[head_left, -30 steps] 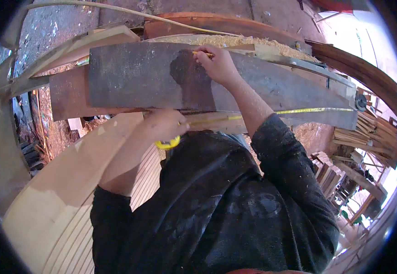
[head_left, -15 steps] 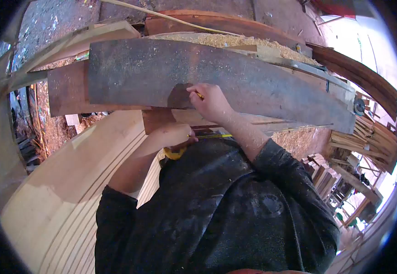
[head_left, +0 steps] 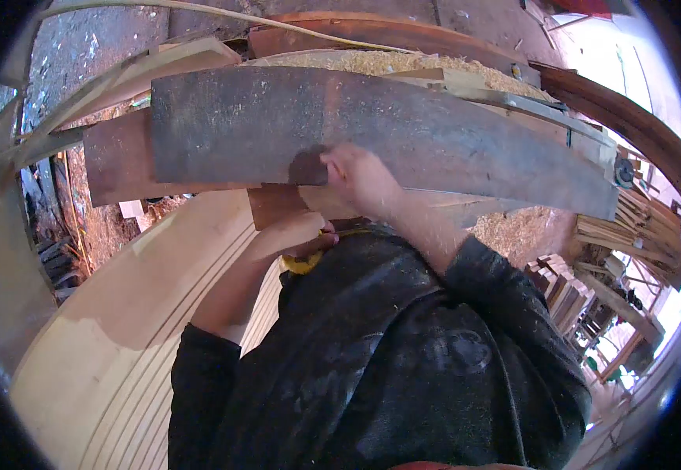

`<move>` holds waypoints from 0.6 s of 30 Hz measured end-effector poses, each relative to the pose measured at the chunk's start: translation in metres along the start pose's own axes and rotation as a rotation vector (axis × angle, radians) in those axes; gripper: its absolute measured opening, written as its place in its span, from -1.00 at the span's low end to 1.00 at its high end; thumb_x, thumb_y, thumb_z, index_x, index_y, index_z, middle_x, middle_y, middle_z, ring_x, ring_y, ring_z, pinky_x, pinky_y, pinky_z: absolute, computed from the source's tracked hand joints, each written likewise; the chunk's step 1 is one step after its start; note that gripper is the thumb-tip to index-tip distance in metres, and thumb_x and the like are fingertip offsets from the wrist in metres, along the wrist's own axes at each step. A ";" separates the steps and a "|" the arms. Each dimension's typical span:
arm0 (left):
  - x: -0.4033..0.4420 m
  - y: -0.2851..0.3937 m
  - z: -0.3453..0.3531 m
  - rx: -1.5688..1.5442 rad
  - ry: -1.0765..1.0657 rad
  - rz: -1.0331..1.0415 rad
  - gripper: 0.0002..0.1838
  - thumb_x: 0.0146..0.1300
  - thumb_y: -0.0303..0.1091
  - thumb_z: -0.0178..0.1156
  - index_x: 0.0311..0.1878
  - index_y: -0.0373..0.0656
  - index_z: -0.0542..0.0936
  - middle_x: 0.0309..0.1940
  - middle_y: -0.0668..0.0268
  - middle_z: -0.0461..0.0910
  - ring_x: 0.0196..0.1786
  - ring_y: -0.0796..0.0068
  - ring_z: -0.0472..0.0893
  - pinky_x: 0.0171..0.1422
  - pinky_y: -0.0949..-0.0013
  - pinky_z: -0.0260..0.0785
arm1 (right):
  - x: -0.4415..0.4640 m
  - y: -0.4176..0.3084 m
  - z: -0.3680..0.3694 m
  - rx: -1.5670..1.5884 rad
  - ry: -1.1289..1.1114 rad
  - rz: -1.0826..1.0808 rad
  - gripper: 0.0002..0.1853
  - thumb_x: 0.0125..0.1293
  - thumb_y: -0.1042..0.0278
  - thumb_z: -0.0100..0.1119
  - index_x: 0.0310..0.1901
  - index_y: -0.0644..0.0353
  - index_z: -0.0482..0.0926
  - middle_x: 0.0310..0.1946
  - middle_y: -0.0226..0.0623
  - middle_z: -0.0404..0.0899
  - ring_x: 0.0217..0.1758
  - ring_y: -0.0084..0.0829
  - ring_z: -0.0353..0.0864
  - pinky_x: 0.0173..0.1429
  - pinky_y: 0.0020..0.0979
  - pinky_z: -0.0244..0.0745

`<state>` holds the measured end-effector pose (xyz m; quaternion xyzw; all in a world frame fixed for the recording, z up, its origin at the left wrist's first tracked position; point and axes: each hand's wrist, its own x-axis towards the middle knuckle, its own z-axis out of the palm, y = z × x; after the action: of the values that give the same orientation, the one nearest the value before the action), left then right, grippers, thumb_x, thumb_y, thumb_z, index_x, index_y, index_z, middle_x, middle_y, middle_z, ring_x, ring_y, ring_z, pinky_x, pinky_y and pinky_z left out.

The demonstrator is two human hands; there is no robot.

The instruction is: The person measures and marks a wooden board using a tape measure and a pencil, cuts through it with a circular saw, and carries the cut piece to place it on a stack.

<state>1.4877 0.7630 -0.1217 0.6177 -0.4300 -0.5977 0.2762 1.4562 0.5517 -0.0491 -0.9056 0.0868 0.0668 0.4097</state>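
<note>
A wide dark board lies across the view, over a reddish-brown board that shows at its left end. My right hand, blurred, is closed around a small pencil-like marker at the dark board's near edge. Close to my body, my left hand is wrapped round a yellow tape measure. Only a short length of its blade shows, running right from my fingers along my dark shirt.
Pale curved planks are stacked at the lower left. Wood shavings lie behind the dark board. Thin wood strips and short wood blocks are piled at the right. A thin pale strip crosses the top.
My right hand has come down from the dark board's far part to its near edge. My left hand has moved slightly nearer my body, and the long extended tape blade has drawn in.
</note>
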 end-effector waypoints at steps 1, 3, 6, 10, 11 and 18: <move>0.002 -0.006 0.008 -0.025 0.017 -0.008 -0.60 0.39 0.10 0.30 -0.12 -0.06 0.80 -0.34 0.20 0.78 -0.28 0.26 0.74 -0.12 0.10 0.54 | -0.003 0.004 0.001 0.029 -0.057 -0.003 -0.78 0.44 0.32 0.17 -0.06 0.28 0.69 -0.10 0.09 0.72 0.01 0.14 0.70 0.16 -0.05 0.63; 0.005 -0.009 0.010 -0.084 0.012 -0.080 -0.53 0.37 0.20 0.32 -0.12 -0.06 0.80 -0.31 0.19 0.78 -0.26 0.27 0.73 -0.10 0.12 0.54 | -0.009 0.014 0.006 0.088 -0.154 -0.006 -0.78 0.45 0.33 0.16 -0.06 0.28 0.69 -0.10 0.08 0.72 0.00 0.13 0.70 0.13 -0.07 0.64; 0.001 0.016 -0.005 -0.164 -0.037 -0.247 -0.44 0.34 0.29 0.32 -0.09 -0.09 0.79 -0.27 0.19 0.78 -0.22 0.29 0.73 -0.07 0.16 0.54 | 0.045 0.013 -0.019 -0.023 0.120 0.024 -0.77 0.47 0.34 0.12 -0.02 0.27 0.68 -0.09 0.04 0.72 -0.01 0.13 0.70 0.11 -0.08 0.64; -0.010 0.024 -0.010 -0.260 -0.014 -0.324 -0.46 0.36 0.24 0.35 -0.05 -0.12 0.75 -0.28 0.31 0.72 -0.21 0.45 0.65 -0.10 0.26 0.50 | 0.100 0.035 -0.025 -0.124 0.311 0.083 -0.75 0.48 0.32 0.08 -0.01 0.23 0.69 -0.07 0.04 0.72 0.04 0.13 0.68 0.17 -0.01 0.60; -0.011 0.020 -0.007 -0.305 0.014 -0.321 -0.48 0.37 0.20 0.36 -0.04 -0.12 0.74 -0.29 0.37 0.69 -0.21 0.52 0.62 -0.12 0.29 0.48 | 0.092 0.036 -0.023 -0.146 0.259 0.004 -0.74 0.46 0.32 0.09 -0.01 0.24 0.70 -0.03 0.06 0.72 0.07 0.14 0.67 0.22 0.03 0.58; -0.008 -0.024 0.034 -0.417 0.526 -0.413 -0.50 0.35 0.12 0.31 -0.02 -0.18 0.76 -0.20 0.09 0.79 -0.11 0.11 0.76 0.01 0.10 0.57 | -0.032 -0.001 0.010 -0.226 -0.386 -0.304 -0.68 0.37 0.14 0.28 -0.12 0.28 0.70 -0.09 -0.05 0.73 0.01 0.11 0.70 0.19 -0.01 0.62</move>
<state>1.4599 0.7872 -0.1432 0.7539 -0.0805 -0.5367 0.3704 1.4250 0.5636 -0.0488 -0.9186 -0.1380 0.1853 0.3204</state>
